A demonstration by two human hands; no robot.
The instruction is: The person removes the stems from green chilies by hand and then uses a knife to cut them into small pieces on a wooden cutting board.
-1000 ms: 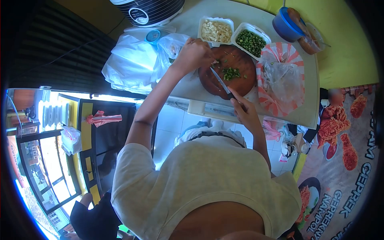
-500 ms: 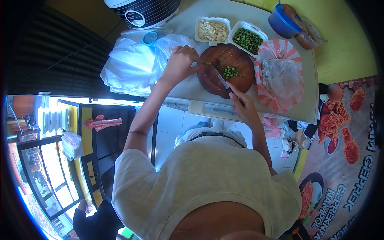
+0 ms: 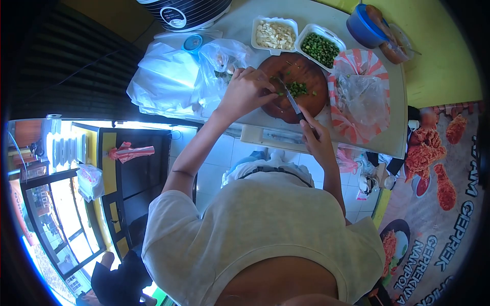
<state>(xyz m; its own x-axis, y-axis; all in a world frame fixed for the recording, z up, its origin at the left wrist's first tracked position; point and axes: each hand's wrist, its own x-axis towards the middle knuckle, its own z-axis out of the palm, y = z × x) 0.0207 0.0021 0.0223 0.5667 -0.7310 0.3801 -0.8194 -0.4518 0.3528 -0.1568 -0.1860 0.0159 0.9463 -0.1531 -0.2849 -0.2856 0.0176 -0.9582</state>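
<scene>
A round brown cutting board point(image 3: 306, 109) lies near the table's front edge, with a small heap of chopped green pieces point(image 3: 298, 90) on it. My right hand point(image 3: 317, 137) is closed round the dark handle of a knife point(image 3: 292, 101), whose blade points up and left over the board beside the heap. At the board's left edge my left hand point(image 3: 250, 89) has its thumb and fingers brought together on a small green piece point(image 3: 279, 94), mostly hidden by the fingertips.
Behind the board stand a white box of pale pieces point(image 3: 275, 35) and one of chopped greens point(image 3: 319, 49). Plastic bags point(image 3: 168, 81) lie left, a striped red-and-white bag point(image 3: 359, 97) right. A blue tub point(image 3: 365, 28) stands back right, a striped appliance point(image 3: 189, 11) back left.
My left hand has moved right and down, closer to the knife at the board's left side. The knife and my right hand have shifted slightly right. The view has tilted a little.
</scene>
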